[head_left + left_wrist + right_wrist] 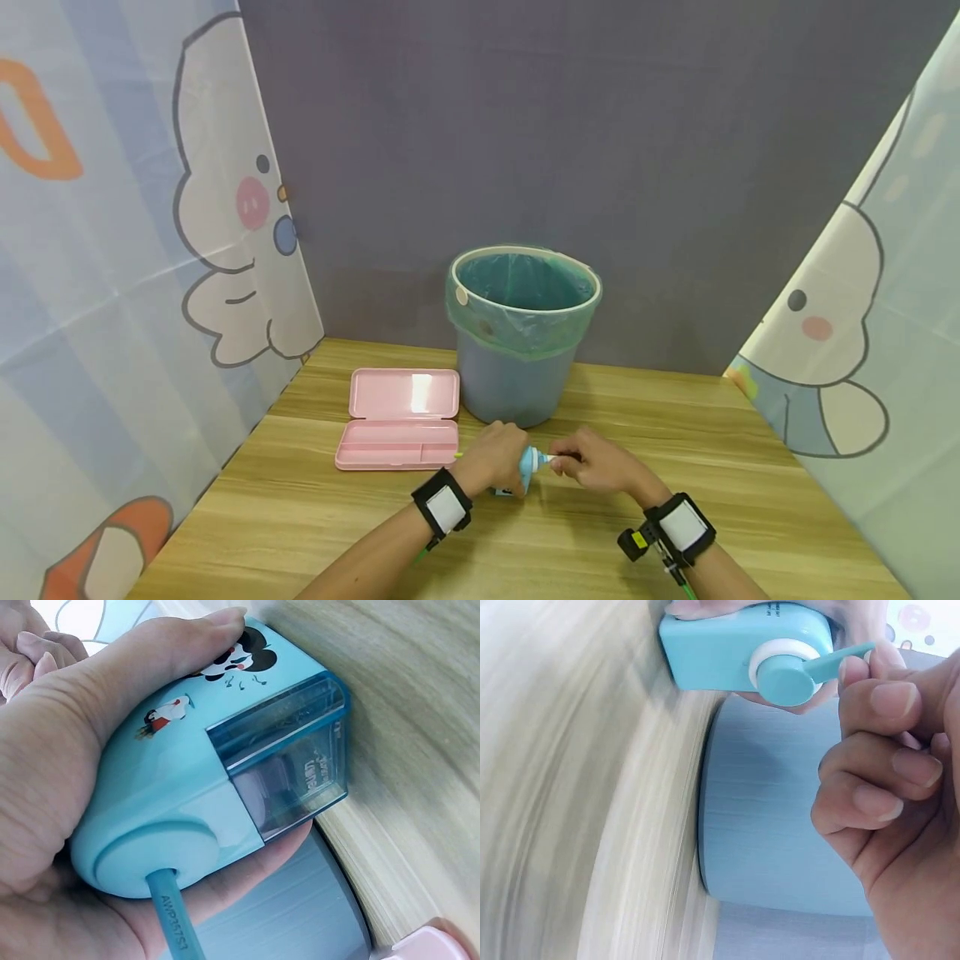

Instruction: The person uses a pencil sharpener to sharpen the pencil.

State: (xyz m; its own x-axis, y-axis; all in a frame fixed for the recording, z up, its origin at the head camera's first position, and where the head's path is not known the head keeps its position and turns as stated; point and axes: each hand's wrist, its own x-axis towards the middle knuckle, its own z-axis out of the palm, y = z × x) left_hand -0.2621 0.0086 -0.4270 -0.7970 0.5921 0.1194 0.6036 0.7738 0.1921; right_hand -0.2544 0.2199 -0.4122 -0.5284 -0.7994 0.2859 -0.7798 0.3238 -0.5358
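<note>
My left hand [493,457] grips a light blue crank pencil sharpener [169,780] around its body, thumb along the side with the printed cartoon figures. A teal pencil [176,915] sticks out of the hole in its front. Beside that hole sits a see-through shavings drawer [289,765]; whether it holds shavings is unclear. At the opposite end, my right hand [597,462] pinches the end of the crank [832,665] between thumb and index finger, its other fingers curled. The crank's knob is hidden by those fingertips.
Just behind the hands stands a grey-blue trash bin [502,383] lined with a green bag [525,329]. To its left a pink pencil case [405,396] lies open on the wooden table [300,517]. Printed cloths hang at both sides, with a grey one at the back.
</note>
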